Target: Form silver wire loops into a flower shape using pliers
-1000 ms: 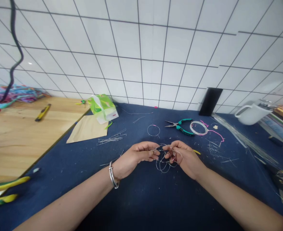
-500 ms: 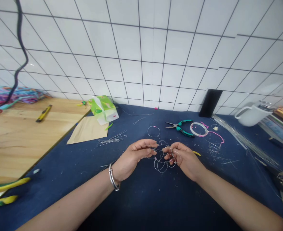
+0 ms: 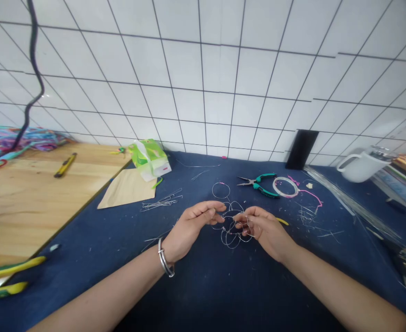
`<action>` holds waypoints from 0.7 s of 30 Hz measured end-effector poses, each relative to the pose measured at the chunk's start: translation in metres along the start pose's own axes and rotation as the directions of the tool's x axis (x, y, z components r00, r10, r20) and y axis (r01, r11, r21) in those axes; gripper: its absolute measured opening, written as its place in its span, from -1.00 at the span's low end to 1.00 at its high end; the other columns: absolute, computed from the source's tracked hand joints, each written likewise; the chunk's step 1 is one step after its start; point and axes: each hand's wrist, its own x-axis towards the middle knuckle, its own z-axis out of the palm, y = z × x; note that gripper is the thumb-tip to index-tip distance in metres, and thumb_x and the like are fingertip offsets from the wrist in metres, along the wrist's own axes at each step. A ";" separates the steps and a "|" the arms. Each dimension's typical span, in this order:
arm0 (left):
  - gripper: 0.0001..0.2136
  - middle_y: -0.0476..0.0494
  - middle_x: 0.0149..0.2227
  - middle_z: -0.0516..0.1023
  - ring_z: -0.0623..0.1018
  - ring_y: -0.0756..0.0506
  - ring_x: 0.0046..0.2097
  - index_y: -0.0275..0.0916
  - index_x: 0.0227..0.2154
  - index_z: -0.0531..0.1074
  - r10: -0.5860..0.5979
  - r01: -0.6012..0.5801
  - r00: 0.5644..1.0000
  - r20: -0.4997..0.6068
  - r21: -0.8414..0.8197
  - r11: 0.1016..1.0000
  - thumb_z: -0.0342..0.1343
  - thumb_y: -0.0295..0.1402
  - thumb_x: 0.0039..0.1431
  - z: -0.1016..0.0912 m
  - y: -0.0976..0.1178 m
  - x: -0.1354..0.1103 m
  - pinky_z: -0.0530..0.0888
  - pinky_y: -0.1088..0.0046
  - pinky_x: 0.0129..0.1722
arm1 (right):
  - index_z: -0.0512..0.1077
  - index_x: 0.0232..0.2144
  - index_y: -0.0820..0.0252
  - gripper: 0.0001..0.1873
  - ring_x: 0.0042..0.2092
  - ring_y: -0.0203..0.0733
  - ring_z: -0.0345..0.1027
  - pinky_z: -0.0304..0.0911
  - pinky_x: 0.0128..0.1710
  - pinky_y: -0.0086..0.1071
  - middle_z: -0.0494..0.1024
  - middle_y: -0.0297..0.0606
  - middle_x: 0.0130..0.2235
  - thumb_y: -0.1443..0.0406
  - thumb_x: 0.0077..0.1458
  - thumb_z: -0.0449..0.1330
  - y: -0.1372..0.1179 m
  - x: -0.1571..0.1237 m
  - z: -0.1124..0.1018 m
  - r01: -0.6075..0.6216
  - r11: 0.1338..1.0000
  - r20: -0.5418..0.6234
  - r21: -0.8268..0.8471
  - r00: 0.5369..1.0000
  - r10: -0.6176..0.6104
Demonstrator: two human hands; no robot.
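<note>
Between my hands is a wire piece (image 3: 231, 239) bent into several thin silver loops, with small pink spots on it. My left hand (image 3: 195, 226), a silver bangle at its wrist, has its fingers closed on the left side of the loops. On the right side my right hand (image 3: 263, 228) pinches the loops between thumb and fingers. A single wire ring (image 3: 221, 190) with a pink bit at its top stands out just beyond my fingertips. The exact points of contact are too fine to make out.
Long-nose pliers (image 3: 258, 183) lie behind my right hand, near a round white ring dish (image 3: 285, 186) with pink cord. Cut wires (image 3: 163, 201), a tan pouch (image 3: 128, 189) and a green tissue pack (image 3: 150, 157) lie left. A white mug (image 3: 360, 167) stands far right.
My left thumb has drawn in closer to its fingers. My right fingers have shifted slightly on the wire loops. The view has tilted a little.
</note>
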 end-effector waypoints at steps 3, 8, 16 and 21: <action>-0.78 -0.21 -0.09 0.46 0.50 -0.10 -0.19 -0.23 -0.14 0.39 0.008 -0.008 1.000 -0.006 -0.004 1.000 0.01 -0.33 0.17 0.001 0.000 -0.001 0.38 0.33 -0.16 | 0.35 -0.32 0.22 -0.84 -0.19 -0.17 0.34 0.19 -0.20 -0.27 0.46 -0.16 -0.21 0.33 0.12 -0.02 0.000 -0.002 0.003 0.022 0.998 0.026 -0.051 0.999 -0.021; -0.78 -0.19 -0.13 0.49 0.52 -0.08 -0.23 -0.24 -0.16 0.40 0.008 -0.008 1.000 0.003 0.047 0.999 0.08 -0.38 0.10 0.001 -0.001 -0.001 0.41 0.36 -0.20 | 0.38 -0.35 0.20 -0.72 -0.14 -0.16 0.30 0.17 -0.14 -0.25 0.44 -0.21 -0.24 0.18 0.17 -0.06 -0.002 -0.007 0.012 0.073 0.940 0.006 -0.334 0.997 -0.075; -0.82 -0.14 -0.18 0.53 0.53 -0.07 -0.27 -0.22 -0.22 0.46 -0.010 0.001 0.998 0.058 0.156 0.988 0.05 -0.38 0.11 0.004 0.005 -0.004 0.44 0.36 -0.22 | 0.35 -0.30 0.10 -0.82 -0.18 -0.19 0.28 0.15 -0.16 -0.30 0.44 -0.29 -0.25 0.17 0.09 0.06 -0.016 -0.010 0.012 0.124 0.755 -0.150 -0.643 0.947 -0.284; -0.82 -0.15 -0.20 0.53 0.53 -0.08 -0.27 -0.23 -0.22 0.46 -0.063 0.047 0.991 0.118 0.136 0.990 0.05 -0.38 0.11 0.009 0.003 -0.007 0.44 0.33 -0.21 | 0.37 -0.25 0.09 -0.81 -0.14 -0.19 0.28 0.13 -0.12 -0.28 0.45 -0.28 -0.23 0.20 0.11 0.04 -0.018 -0.010 0.014 0.113 0.835 -0.063 -0.538 0.983 -0.174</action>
